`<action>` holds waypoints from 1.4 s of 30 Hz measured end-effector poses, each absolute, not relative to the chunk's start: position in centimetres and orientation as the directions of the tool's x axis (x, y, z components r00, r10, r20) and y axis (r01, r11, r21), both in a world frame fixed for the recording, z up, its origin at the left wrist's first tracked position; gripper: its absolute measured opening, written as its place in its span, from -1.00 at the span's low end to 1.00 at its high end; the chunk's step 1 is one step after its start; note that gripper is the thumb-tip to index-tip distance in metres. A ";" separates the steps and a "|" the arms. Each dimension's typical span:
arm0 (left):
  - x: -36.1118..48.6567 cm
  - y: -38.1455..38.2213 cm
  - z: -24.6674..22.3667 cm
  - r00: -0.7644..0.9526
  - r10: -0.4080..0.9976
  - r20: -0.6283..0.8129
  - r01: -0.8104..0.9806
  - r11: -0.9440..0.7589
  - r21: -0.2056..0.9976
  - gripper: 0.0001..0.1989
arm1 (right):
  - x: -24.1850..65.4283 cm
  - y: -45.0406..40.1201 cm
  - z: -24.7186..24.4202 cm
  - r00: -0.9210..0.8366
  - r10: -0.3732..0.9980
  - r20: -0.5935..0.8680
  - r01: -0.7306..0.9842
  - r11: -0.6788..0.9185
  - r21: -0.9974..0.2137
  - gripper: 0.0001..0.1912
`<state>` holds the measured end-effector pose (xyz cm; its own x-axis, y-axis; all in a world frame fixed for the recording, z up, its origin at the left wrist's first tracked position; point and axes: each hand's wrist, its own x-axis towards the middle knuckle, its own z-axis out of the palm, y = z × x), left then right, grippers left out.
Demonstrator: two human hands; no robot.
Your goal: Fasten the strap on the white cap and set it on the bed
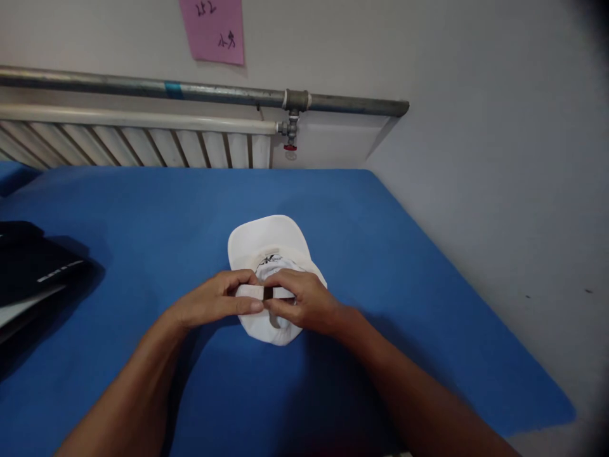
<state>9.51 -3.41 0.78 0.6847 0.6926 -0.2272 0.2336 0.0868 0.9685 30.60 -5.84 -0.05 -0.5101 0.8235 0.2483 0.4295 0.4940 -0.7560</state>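
A white cap (pixel 269 236) lies on the blue surface, its brim pointing away from me and its inside with dark printed lettering partly showing. My left hand (pixel 221 298) pinches the left end of the cap's back strap between thumb and fingers. On the right part of the same strap, my right hand (pixel 302 298) is closed, its fingertips close to those of my left. A small dark piece shows between the two hands at the strap's middle. Part of the cap's opening is hidden behind my fingers.
The blue surface (pixel 143 216) ends at a wall on the right. At the left edge lies a black item (pixel 38 266) with a white stripe. Behind stand a white radiator (pixel 137 146), a metal pipe (pixel 228 94) and a valve; a pink note (pixel 214 32) hangs above.
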 end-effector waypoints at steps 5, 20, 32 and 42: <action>9.9 -3.9 0.7 0.651 0.735 -0.191 0.246 0.033 0.969 -0.83 | 30.7 -5.8 0.3 -0.516 0.843 0.151 0.417 0.402 -0.816 -0.83; 9.7 -3.9 0.4 0.711 0.684 -0.163 0.329 -0.118 0.937 -0.75 | 31.1 -5.4 0.1 -0.611 0.791 0.014 0.302 0.249 -0.920 -0.80; 10.1 -4.0 0.2 0.701 0.700 -0.138 0.336 -0.153 0.929 -0.65 | 31.1 -5.3 -0.2 -0.638 0.770 -0.010 0.293 0.231 -0.928 -0.80; 10.2 -3.9 0.1 0.703 0.693 -0.160 0.334 -0.124 0.934 -0.63 | 31.0 -5.3 -0.4 -0.614 0.789 -0.025 0.292 0.198 -0.936 -0.81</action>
<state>10.18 -3.91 0.07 0.7035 0.6925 -0.1597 0.3342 -0.1240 0.9343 30.97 -5.35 -0.40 -0.6141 0.7888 -0.0246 0.2923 0.1984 -0.9355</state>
